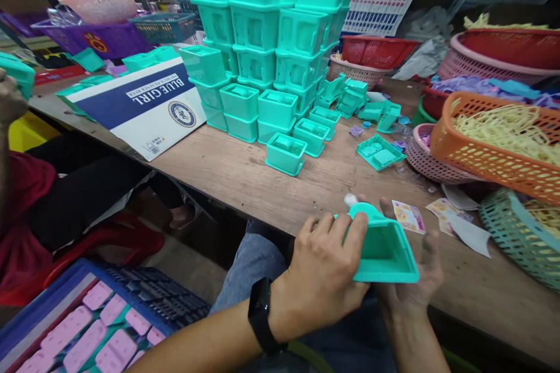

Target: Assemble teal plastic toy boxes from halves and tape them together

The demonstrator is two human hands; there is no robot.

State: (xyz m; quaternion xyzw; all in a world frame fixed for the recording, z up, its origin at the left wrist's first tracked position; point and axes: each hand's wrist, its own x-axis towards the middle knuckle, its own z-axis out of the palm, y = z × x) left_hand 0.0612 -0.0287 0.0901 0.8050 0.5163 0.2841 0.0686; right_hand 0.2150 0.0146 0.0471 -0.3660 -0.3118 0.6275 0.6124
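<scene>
The left hand (324, 280), a black watch (260, 312) on its wrist, has its fingers curled down over the left wall of a teal box (387, 253) and pressed tight against the plastic. The right hand (413, 282) cups the same box from beneath, palm up, with the thumb rising past the far wall and the fingers wrapping the right side, so both hands have it gripped. The box is tilted with its open side to the camera, and its flared rim hangs right at the near edge of the wooden table (262, 186), above the person's lap. Ahead of the hands a bare stretch of board runs up to a lone small tub (286, 154), which stands apart in front of the tall stack of teal tubs (271, 29). The right side is tighter. Sticker cards (409, 215) lie just beside the right thumb, a green basket (520, 233) sits near at the table's right end, and behind it an orange basket (494, 140) of pale strips rests on a pink basket (429, 160). To the left, a cardboard carton (140, 105) lies along the near edge, well apart from the hands. Beyond it a co-worker in red sits below table level, with one hand (11, 99) at the frame's left edge on a teal piece. Low at the left, a blue crate (56, 303) holds pink pieces.
</scene>
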